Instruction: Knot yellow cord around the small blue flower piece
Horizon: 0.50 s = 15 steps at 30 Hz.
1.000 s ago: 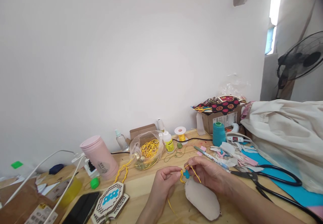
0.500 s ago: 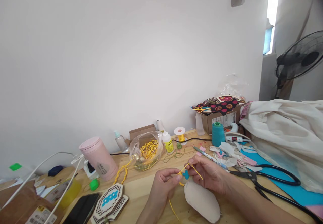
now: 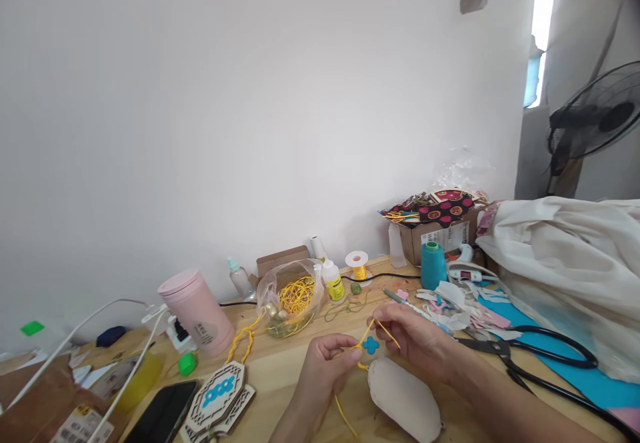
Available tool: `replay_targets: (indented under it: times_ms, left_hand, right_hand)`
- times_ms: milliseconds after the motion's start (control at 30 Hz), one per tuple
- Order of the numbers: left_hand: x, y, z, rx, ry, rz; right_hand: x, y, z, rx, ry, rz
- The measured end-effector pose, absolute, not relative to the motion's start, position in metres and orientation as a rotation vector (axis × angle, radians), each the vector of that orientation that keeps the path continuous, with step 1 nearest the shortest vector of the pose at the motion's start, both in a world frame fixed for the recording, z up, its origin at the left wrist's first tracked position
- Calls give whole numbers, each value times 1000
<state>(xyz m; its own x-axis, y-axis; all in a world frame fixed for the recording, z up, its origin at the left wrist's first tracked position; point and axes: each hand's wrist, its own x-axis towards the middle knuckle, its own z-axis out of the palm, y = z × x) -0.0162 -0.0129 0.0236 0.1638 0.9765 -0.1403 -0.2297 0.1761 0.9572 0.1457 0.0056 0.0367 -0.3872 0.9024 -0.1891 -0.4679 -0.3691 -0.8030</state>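
Observation:
My left hand [image 3: 325, 366] pinches a yellow cord [image 3: 367, 332] between thumb and fingers, and a loose end hangs below it. Opposite, my right hand [image 3: 417, 340] is closed on the same cord, which bends over its fingertips with a short tail. Between the hands lies a small blue flower-shaped piece [image 3: 371, 345]; whether it touches the cord I cannot tell. A beige oval padded piece [image 3: 404, 400] sits under my right hand, with yellow cord at its upper end. To the left are octagonal wooden fretwork pieces [image 3: 201, 411] with a blue pattern.
Black-handled scissors [image 3: 500, 348] and fabric scraps [image 3: 463, 306] lie at right. Behind stand a teal thread cone [image 3: 433, 266], a glue bottle [image 3: 332, 282], a yellow thread spool [image 3: 359, 272] and a bag of yellow cord [image 3: 295, 296]. A pink tumbler [image 3: 197, 313] and phone [image 3: 163, 413] are left.
My right hand's fingertips have shifted slightly up, and the cord between the hands is straighter. The blue flower piece shows more fully. My left hand has hardly moved.

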Motion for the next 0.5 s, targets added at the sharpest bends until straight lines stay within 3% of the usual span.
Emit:
replay_targets:
  times_ms: [333, 500]
  left_hand:
    - [-17, -7, 21, 1014, 998, 1142]
    - [-18, -5, 17, 999, 1034, 1131]
  right_hand:
    - [131, 6, 24, -918, -1710, 1142]
    - [131, 8, 19, -955, -1734, 1052]
